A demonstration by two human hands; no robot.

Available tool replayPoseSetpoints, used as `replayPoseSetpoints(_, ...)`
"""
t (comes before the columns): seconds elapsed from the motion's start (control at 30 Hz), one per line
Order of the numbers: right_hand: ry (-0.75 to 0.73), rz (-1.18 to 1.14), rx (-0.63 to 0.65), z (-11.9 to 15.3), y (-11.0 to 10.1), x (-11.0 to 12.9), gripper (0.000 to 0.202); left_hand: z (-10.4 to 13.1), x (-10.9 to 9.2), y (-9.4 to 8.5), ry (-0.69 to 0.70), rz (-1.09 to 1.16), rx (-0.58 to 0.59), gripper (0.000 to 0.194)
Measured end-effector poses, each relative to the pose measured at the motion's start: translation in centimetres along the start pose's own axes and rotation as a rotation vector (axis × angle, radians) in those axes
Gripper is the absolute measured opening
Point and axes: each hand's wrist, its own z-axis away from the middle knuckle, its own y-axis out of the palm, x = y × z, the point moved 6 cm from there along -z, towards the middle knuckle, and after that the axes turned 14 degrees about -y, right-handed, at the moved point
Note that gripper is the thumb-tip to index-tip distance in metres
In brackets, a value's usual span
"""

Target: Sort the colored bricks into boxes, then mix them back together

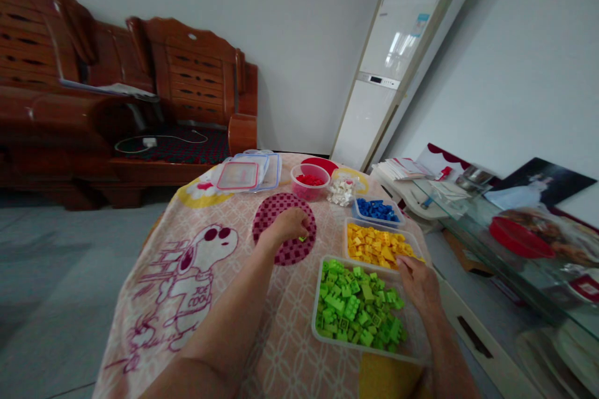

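My left hand (291,225) rests on a round dark-red studded baseplate (281,224) in the middle of the table, fingers pinched on a small green brick (302,239). My right hand (418,283) lies over the right rim of a clear tub of green bricks (353,308), fingers curled near the tub's far corner; I cannot tell whether it holds a brick. Behind it stand a tub of yellow bricks (374,245) and a smaller tub of blue bricks (377,209).
A bowl of red bricks (309,181), a pile of white bricks (340,191) and stacked clear lids (248,173) sit at the table's far end. A pink cartoon-dog cloth (187,268) covers the table. Wooden sofa at left, glass cabinet (505,243) at right.
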Motion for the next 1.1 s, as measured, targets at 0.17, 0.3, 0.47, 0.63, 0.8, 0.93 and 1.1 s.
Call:
replayPoseSetpoints(0.17,0.0,0.005,-0.007,0.1,0.1,-0.1,0.043,-0.5,0.8,1.5,-0.022,0.022,0.06,0.009)
replayPoseSetpoints(0.3,0.002,-0.004,0.0,0.1,0.1,-0.1,0.044,-0.6,0.8,1.7,-0.012,0.022,0.056,0.017)
replayPoseSetpoints(0.47,0.017,-0.014,0.007,0.0,0.2,-0.2,0.044,-0.3,-0.7,1.3,0.107,0.114,0.053,0.021)
replayPoseSetpoints(0.63,0.024,-0.024,0.012,0.0,0.1,-0.1,0.045,0.7,-3.6,0.7,0.215,0.279,0.087,0.023)
replayPoseSetpoints(0.8,0.012,-0.021,0.002,-0.1,0.0,0.0,0.045,2.2,-6.9,0.7,0.301,0.338,0.117,0.022)
replayPoseSetpoints(0.93,0.011,-0.025,0.006,0.0,0.1,-0.1,0.045,3.4,-9.3,1.7,0.384,0.338,0.142,0.021)
replayPoseSetpoints(1.1,0.013,-0.027,0.001,0.0,0.0,0.1,0.045,4.7,-11.6,3.2,0.513,0.268,0.164,0.022)
